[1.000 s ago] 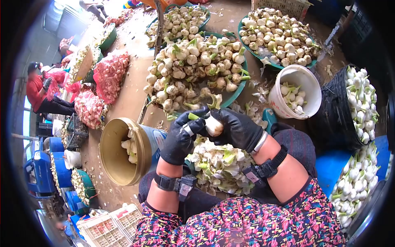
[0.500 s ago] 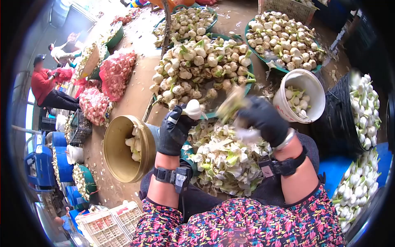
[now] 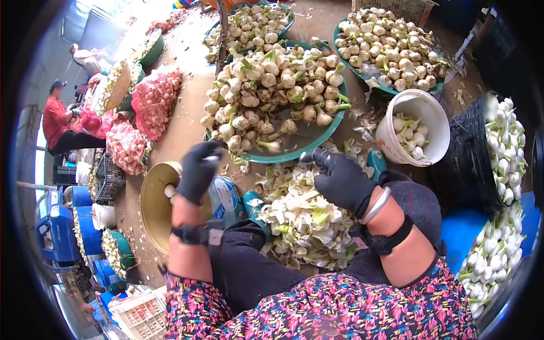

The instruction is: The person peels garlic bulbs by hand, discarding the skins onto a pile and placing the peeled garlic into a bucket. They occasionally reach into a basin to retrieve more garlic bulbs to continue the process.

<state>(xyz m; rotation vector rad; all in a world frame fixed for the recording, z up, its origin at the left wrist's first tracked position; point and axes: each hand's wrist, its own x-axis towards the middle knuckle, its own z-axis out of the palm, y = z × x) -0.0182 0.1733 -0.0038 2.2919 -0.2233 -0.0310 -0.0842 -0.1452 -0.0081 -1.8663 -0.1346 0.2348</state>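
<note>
My left hand (image 3: 198,173), in a black glove with a white band on a finger, is over the rim of the tan bucket (image 3: 152,212). No bulb shows in its loosened fingers. A white garlic bulb (image 3: 169,191) shows against the bucket's inside, just left of that hand. My right hand (image 3: 340,178), also black-gloved with pale marks at the fingertips, hovers above a heap of peeled husks and leaves (image 3: 309,221), its fingers apart. Ahead of both hands, a green-rimmed tub (image 3: 317,148) holds many untrimmed garlic bulbs (image 3: 266,85).
A white bucket (image 3: 385,133) with some trimmed bulbs stands at the right. Beyond it, a black container (image 3: 467,158) is full of cleaned garlic. More tubs of bulbs (image 3: 396,48) lie ahead. At left are pink net sacks (image 3: 156,102) and a person in red (image 3: 55,119).
My left hand has moved left to the tan bucket, and the bulb has left its fingers. My right hand has drawn slightly left, and the blurred leafy stalk beside it is gone.
</note>
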